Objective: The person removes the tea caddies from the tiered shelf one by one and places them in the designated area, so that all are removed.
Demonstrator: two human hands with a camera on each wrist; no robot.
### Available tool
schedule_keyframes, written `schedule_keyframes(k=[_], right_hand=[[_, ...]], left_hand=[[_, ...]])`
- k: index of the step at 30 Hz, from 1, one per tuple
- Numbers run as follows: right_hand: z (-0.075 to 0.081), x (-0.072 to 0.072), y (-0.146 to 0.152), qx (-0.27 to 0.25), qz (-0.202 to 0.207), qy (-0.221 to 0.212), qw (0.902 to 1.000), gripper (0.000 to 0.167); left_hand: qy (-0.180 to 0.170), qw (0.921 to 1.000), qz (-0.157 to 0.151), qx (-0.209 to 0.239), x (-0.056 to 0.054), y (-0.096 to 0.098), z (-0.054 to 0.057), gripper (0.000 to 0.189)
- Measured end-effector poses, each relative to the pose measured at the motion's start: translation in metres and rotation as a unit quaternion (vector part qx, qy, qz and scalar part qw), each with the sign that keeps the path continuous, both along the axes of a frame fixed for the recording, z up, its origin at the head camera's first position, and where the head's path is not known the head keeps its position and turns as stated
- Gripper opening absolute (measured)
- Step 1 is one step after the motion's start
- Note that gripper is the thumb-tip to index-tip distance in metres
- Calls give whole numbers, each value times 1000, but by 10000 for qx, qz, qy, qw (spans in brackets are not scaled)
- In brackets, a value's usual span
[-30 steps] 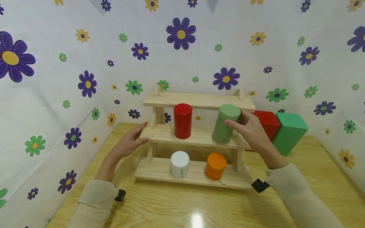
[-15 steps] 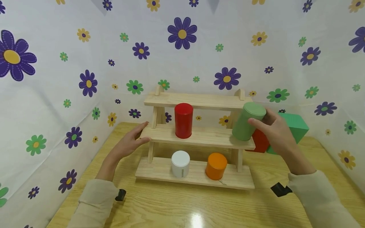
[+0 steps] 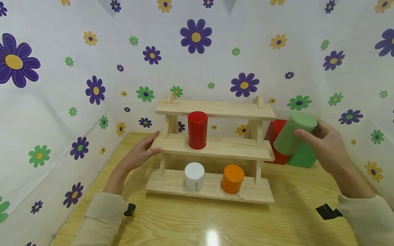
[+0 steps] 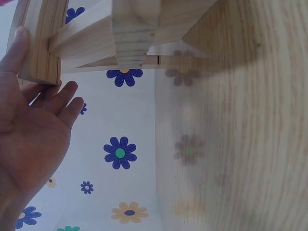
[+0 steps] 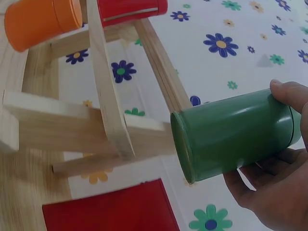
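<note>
In the head view my right hand [image 3: 332, 147] grips a green cylindrical canister [image 3: 292, 135] near its lidded top. The canister tilts in the air just off the right end of a three-tier wooden display shelf [image 3: 215, 108]. The right wrist view shows my thumb on one side of the canister [image 5: 236, 134] and my fingers curled on the other. My left hand [image 3: 138, 155] holds the left end of the shelf's middle tier, with the thumb and fingers on opposite sides of the board [image 4: 41, 43]. On that tier a red canister [image 3: 197, 131] stands upright.
A short white canister [image 3: 194, 179] and an orange canister [image 3: 233, 179] stand on the bottom tier. Behind the held canister are a red box [image 3: 277, 128] and a green box [image 3: 304, 158]. Flowered cloth walls [image 3: 197, 75] surround the wooden table [image 3: 184, 218].
My right hand has carried the green canister rightward, from above the middle tier to beyond the shelf's right end. My left hand and the shelf have stayed in place.
</note>
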State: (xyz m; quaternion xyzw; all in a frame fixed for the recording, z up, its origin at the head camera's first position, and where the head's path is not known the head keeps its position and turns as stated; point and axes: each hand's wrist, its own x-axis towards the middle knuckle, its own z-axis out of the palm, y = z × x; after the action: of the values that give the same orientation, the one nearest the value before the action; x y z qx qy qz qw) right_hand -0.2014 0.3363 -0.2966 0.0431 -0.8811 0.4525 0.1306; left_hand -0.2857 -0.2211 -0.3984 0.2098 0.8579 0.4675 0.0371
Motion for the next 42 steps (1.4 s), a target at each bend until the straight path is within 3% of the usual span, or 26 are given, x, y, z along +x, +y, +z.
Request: schedule_keyframes(k=[6, 17, 24, 37, 42], right_hand=[[-5, 6, 20, 151, -212, -227, 9994, 70], [-14, 12, 41, 101, -437, 126, 9989, 66], [-19, 15, 56, 354, -709, 107, 9968, 69], [-32, 21, 75, 108, -786, 284, 9964, 67], [-38, 21, 81, 204, -896, 100, 9957, 72]], left_hand=[[-27, 9999, -78, 90, -1, 1, 0, 83], [-43, 9999, -102, 97, 0, 0, 0, 82], [-62, 9999, -59, 93, -1, -1, -1, 82], [-44, 9999, -44, 156, 1, 0, -1, 82], [-19, 9999, -35, 118, 0, -1, -1, 83]])
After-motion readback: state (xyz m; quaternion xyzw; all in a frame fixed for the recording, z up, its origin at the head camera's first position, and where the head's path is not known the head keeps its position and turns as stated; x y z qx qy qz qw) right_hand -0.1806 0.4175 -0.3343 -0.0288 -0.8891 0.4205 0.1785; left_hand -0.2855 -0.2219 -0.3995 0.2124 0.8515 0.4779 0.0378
